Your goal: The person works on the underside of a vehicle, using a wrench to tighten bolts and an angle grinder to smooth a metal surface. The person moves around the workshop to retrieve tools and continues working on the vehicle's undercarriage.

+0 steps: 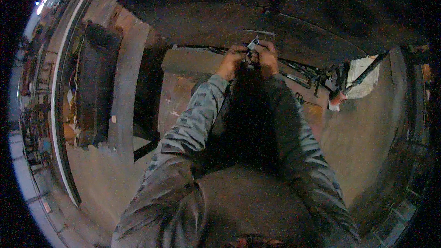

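Both arms, in grey sleeves, reach forward and bring my hands close together at the upper middle of the head view. My left hand [232, 61] is closed, its fingertips bent inward. Facing it, my right hand [268, 57] is closed too. Between the fingers of both is a small shiny metal piece [253, 44]; the dim, grainy picture does not show its kind. Just beyond them, a thin pale bar [260, 32] lies across the large dark panel [206, 20].
Dark rods or cables [298, 72] run to the right below the panel. Farther right are a pale sheet [365, 77] and a reddish object [338, 98]. A long dark box [95, 87] and a white rail [62, 71] stand at the left. Brown floor [363, 142] shows at the right.
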### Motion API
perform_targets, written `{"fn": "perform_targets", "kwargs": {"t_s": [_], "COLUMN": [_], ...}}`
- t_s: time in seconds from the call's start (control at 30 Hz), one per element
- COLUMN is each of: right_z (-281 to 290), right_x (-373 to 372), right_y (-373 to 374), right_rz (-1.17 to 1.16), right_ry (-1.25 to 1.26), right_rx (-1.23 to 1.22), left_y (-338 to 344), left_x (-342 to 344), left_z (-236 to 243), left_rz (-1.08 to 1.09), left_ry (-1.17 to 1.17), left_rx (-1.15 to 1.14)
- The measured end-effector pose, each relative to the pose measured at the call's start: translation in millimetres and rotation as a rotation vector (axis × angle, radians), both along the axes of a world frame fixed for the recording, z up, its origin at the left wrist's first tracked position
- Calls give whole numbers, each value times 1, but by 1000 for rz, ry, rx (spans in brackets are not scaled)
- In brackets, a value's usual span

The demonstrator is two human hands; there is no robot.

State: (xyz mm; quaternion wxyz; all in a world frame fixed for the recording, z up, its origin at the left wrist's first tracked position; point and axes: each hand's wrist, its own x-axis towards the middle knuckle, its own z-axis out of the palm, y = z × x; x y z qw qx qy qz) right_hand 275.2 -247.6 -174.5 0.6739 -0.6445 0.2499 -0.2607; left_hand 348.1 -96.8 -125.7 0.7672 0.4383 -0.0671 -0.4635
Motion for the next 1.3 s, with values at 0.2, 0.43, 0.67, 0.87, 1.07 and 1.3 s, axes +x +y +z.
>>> {"fn": "perform_targets", "kwargs": {"t_s": [0.2, 0.43, 0.67, 0.87, 1.07, 1.3], "right_z": [0, 116, 116, 109, 97, 95], "right_x": [-60, -195, -244, -260, -270, -279], "right_y": [-15, -15, -14, -9, -9, -5], "right_rz": [192, 53, 32, 52, 89, 103], "right_ry": [206, 333, 442, 482, 538, 583], "right_rx": [107, 191, 77, 39, 34, -1], "left_y": [139, 306, 416, 516, 618, 623], "left_x": [-51, -63, -110, -185, -281, -317], "left_z": [58, 75, -23, -188, -230, -210], "left_rz": [-23, 516, 265, 131, 533, 324], "left_ry": [-582, -273, -334, -1016, -225, 31], "left_rx": [316, 528, 1137, 1504, 1518, 1514]}}
